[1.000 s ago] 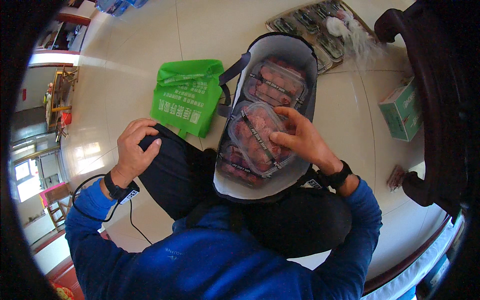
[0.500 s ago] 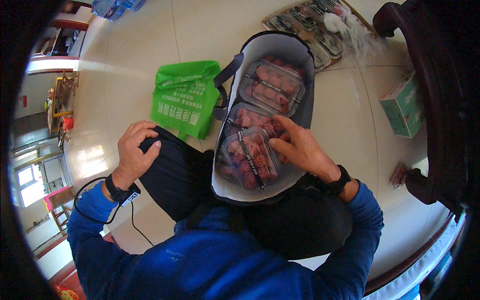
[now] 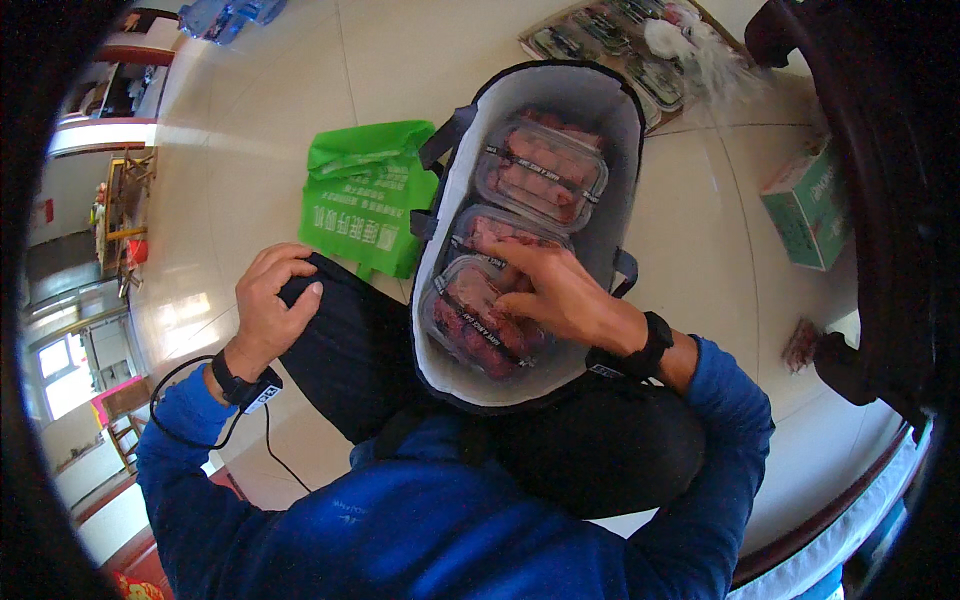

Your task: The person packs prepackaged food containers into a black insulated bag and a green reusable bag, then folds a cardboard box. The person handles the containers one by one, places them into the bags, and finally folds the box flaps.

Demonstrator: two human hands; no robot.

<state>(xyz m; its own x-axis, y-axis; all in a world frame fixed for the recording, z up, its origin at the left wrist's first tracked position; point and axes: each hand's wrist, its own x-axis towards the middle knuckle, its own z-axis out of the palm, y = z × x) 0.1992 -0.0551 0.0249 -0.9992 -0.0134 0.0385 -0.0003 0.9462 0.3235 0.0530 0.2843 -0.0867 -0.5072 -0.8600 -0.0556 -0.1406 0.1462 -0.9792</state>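
A dark tote bag with a pale grey lining stands between my legs. Inside are clear plastic boxes of reddish, lumpy food, each with a dark printed band: a far box, a partly covered middle box and a near box. My right hand reaches in over the bag's right side, thumb and fingers apart above the near and middle boxes. Its fingertips seem to touch the boxes, but no grip shows. My left hand rests on my left knee, fingers loosely spread and holding nothing.
A green printed bag lies on the floor left of the tote. Beyond it is a shallow carton of clear packs with crumpled plastic film. A green box and dark wooden furniture stand at right.
My right hand has moved left, further over the near and middle boxes. The tote's rim has spread wider, and its right handle now shows. My left hand has stayed put.
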